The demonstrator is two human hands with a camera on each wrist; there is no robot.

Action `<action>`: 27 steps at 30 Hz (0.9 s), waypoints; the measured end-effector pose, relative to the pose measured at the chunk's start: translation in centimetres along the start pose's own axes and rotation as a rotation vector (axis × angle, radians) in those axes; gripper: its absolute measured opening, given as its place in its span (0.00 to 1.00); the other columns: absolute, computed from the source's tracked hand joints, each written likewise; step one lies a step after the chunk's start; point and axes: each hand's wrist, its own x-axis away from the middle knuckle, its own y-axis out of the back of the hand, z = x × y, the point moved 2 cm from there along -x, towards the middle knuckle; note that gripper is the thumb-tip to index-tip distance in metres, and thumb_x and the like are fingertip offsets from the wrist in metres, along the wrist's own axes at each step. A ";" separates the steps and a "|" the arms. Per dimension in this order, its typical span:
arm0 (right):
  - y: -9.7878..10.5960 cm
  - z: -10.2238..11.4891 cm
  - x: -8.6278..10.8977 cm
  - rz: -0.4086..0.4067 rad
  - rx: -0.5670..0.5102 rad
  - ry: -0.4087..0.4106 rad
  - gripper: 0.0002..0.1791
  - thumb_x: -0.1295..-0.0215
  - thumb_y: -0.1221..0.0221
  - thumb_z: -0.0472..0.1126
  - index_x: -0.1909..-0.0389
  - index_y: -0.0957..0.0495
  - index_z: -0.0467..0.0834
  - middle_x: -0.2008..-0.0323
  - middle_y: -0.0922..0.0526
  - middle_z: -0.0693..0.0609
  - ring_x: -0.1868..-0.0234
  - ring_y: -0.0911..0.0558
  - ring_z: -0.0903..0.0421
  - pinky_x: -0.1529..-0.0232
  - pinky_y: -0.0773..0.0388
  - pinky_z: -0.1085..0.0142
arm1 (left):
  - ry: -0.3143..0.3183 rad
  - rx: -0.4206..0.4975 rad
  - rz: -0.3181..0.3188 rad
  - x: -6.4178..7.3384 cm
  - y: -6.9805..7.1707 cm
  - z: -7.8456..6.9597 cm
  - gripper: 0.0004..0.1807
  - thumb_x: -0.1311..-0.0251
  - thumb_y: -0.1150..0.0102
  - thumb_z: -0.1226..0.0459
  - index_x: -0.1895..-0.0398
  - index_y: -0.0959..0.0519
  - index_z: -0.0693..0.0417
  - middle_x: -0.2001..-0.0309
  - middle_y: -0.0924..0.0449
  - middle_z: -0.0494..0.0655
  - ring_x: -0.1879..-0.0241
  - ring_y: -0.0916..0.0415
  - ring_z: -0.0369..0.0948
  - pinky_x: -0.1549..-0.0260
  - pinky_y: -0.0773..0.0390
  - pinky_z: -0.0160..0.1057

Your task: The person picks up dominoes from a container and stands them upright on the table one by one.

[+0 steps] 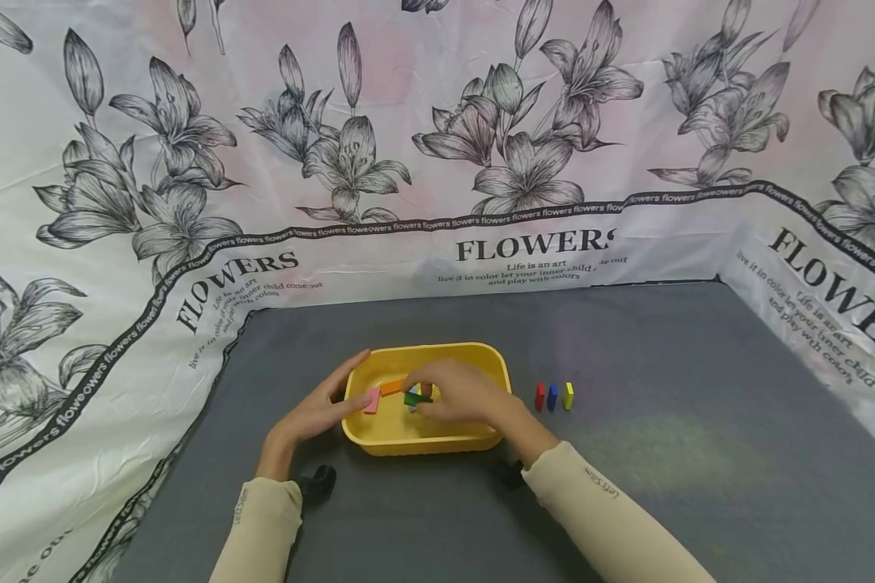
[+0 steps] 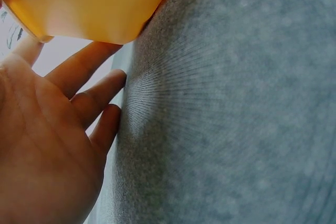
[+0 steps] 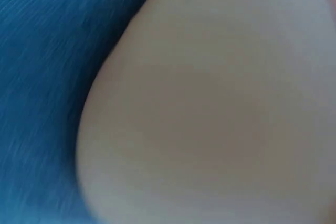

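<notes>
A yellow plastic basin [image 1: 430,445] stands on the grey table. My left hand [image 1: 321,409] holds its left wall, thumb over the rim and fingers along the outside; the basin's outer side [image 2: 89,9] also shows in the left wrist view. Inside the basin, my right hand [image 1: 459,393] pinches a small green block [image 1: 412,399] between thumb and fingers. A pink block [image 1: 372,401] lies by the left thumb, and an orange block [image 1: 391,388] lies beside it. Other small pieces under the right hand are partly hidden. The right wrist view is mostly filled by blurred skin.
Right of the basin, a red block [image 1: 539,397], a blue block [image 1: 552,397] and a yellow block [image 1: 569,396] stand upright in a row, slightly apart. A flower-printed cloth [image 1: 379,267] rises behind the table [image 1: 663,486] and along its sides.
</notes>
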 end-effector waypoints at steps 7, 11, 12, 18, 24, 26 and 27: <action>2.1 -2.0 3.2 -0.135 -0.122 -0.015 0.18 0.34 0.35 0.41 0.43 0.17 0.48 0.61 0.13 0.54 0.74 0.27 0.61 0.71 0.26 0.69 | 0.040 -0.017 -0.016 -0.2 -0.1 0.0 0.41 0.30 0.41 0.50 0.20 0.50 0.23 0.18 0.52 0.46 0.23 0.44 0.55 0.25 0.44 0.66; 3.2 -2.9 5.2 -0.203 -0.185 -0.029 0.18 0.35 0.33 0.41 0.44 0.17 0.51 0.62 0.14 0.55 0.74 0.27 0.61 0.71 0.28 0.69 | 0.041 -0.018 -0.021 -0.1 -0.2 -0.1 0.41 0.30 0.40 0.50 0.20 0.50 0.23 0.18 0.51 0.46 0.23 0.44 0.55 0.25 0.45 0.66; 3.5 -3.1 5.7 -0.216 -0.203 -0.036 0.18 0.35 0.33 0.41 0.44 0.17 0.52 0.62 0.14 0.55 0.75 0.27 0.60 0.71 0.28 0.68 | 0.040 -0.015 -0.022 -0.1 -0.2 -0.1 0.41 0.31 0.40 0.50 0.20 0.50 0.23 0.18 0.52 0.46 0.23 0.44 0.56 0.25 0.46 0.67; 4.9 -4.7 8.3 -0.287 -0.318 -0.080 0.18 0.35 0.32 0.40 0.45 0.17 0.52 0.62 0.14 0.53 0.75 0.26 0.58 0.73 0.26 0.67 | 0.041 -0.021 -0.029 -0.1 -0.1 -0.2 0.41 0.31 0.40 0.51 0.20 0.50 0.24 0.18 0.51 0.47 0.23 0.44 0.56 0.26 0.45 0.67; 6.2 -6.6 11.3 -0.366 -0.328 -0.131 0.18 0.34 0.32 0.42 0.43 0.18 0.52 0.59 0.13 0.51 0.74 0.22 0.57 0.73 0.21 0.63 | 0.045 -0.015 -0.026 -0.1 -0.1 -0.2 0.42 0.31 0.40 0.50 0.20 0.50 0.24 0.18 0.51 0.47 0.24 0.44 0.56 0.26 0.45 0.67; 6.6 -7.2 12.2 -0.399 -0.306 -0.142 0.18 0.34 0.32 0.42 0.43 0.18 0.53 0.59 0.13 0.52 0.72 0.23 0.57 0.72 0.22 0.63 | 0.045 -0.016 -0.026 -0.1 -0.1 -0.1 0.42 0.31 0.40 0.50 0.20 0.50 0.24 0.18 0.51 0.47 0.24 0.44 0.56 0.26 0.45 0.67; 6.7 -7.4 12.6 -0.412 -0.304 -0.150 0.18 0.34 0.32 0.42 0.43 0.19 0.54 0.60 0.14 0.52 0.72 0.23 0.57 0.72 0.23 0.64 | 0.045 -0.015 -0.027 -0.1 -0.1 -0.1 0.42 0.31 0.40 0.50 0.20 0.50 0.24 0.18 0.51 0.47 0.23 0.44 0.56 0.26 0.45 0.67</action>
